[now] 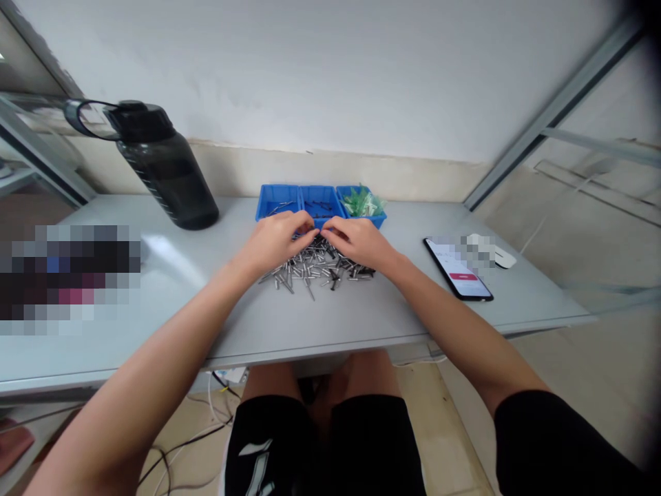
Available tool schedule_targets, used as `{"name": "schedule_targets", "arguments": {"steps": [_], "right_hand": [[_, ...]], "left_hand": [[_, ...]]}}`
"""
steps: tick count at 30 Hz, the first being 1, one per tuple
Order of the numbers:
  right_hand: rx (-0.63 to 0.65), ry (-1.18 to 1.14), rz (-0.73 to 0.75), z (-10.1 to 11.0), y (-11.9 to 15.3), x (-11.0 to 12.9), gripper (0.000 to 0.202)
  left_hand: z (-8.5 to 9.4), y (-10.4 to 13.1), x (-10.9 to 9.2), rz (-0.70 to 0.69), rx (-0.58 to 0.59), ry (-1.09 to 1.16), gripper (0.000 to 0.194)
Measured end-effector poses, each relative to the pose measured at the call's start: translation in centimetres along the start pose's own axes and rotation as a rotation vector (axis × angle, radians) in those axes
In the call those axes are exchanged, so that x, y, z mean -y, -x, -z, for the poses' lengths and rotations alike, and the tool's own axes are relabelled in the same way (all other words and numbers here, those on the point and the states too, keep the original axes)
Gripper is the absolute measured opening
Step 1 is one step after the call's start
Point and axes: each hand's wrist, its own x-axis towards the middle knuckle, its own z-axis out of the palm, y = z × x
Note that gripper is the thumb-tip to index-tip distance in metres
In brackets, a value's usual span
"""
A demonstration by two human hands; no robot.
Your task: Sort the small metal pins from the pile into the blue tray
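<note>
My left hand (pixel 279 239) and my right hand (pixel 361 241) meet fingertip to fingertip above a pile of thin silver and black metal pieces (pixel 310 269), which look like blind rivets. Both hands are closed in a pinch; anything between the fingers is too small or hidden to tell. Just behind them three blue bins stand side by side. In the left bin (pixel 266 196) lie a few silver pieces, and the middle bin (pixel 317 192) has some dark ones. Green plastic and pale pieces (pixel 361 202) fill the right bin (pixel 379 222). My hands partly cover the pile and the bins' front edges.
On the grey table (pixel 320 324) a large dark water bottle (pixel 170 172) stands at the back left. A phone (pixel 459 270) with a lit screen lies at the right, beside a white object (pixel 498 253). A blurred-out area covers the left end. Cables (pixel 211 420) run below.
</note>
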Motion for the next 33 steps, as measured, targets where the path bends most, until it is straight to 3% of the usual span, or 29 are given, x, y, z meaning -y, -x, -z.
{"name": "schedule_targets", "arguments": {"steps": [8,16,23,29,33], "right_hand": [[-0.021,-0.028,0.052,-0.20,-0.04,-0.13,0.028],[0.080,-0.018,0.057,-0.24,-0.14,0.17,0.030],[0.090,-0.211,0.013,-0.20,-0.21,0.25,0.028],[0.028,-0.291,-0.036,-0.25,-0.26,-0.17,0.026],[-0.029,-0.254,-0.061,-0.17,-0.30,-0.62,0.025]], "left_hand": [[-0.46,-0.18,0.02,-0.068,0.123,-0.088,0.016],[-0.15,-0.08,-0.19,-0.048,0.112,-0.046,0.012],[-0.10,-0.03,-0.28,-0.057,0.109,-0.047,0.011],[-0.36,-0.03,-0.16,-0.065,0.107,-0.070,0.023],[-0.25,0.09,-0.14,-0.036,0.082,-0.095,0.021]]}}
